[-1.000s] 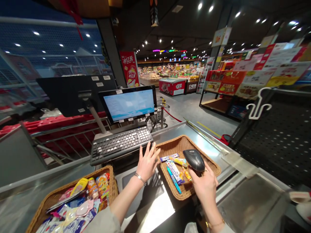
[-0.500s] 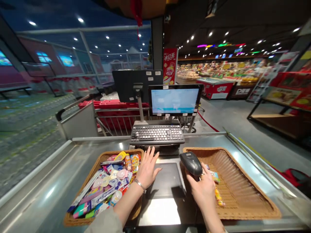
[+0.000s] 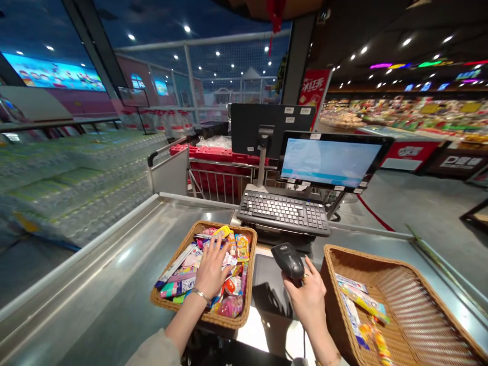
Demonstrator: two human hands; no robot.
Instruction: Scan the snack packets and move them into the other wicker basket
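My left hand (image 3: 210,270) is over the left wicker basket (image 3: 249,290), its fingers spread above the packed goods. Colourful small packets, toothpaste-like boxes and a red-and-white egg-shaped package (image 3: 233,285) fill that basket. I cannot tell whether the fingertips touch anything. In my right hand (image 3: 310,295) is a black handheld barcode scanner (image 3: 286,258), its head pointing up and left over the counter between the baskets. To its right stands a second wicker basket (image 3: 419,310), with a few slim packages (image 3: 362,301) and an orange-yellow wrapped sweet-like item (image 3: 379,338) in its left part.
A keyboard (image 3: 284,209) and a lit monitor (image 3: 328,160) stand behind the baskets, beside a second screen seen from behind (image 3: 272,127). The metal counter (image 3: 125,259) extends left. Beyond it are a trolley (image 3: 168,170) and stacked bottle packs (image 3: 76,193).
The view has swung left. My left hand has gone from the dark plate between the baskets to above the left basket. The scanner has moved away from the right basket, still in my right hand.
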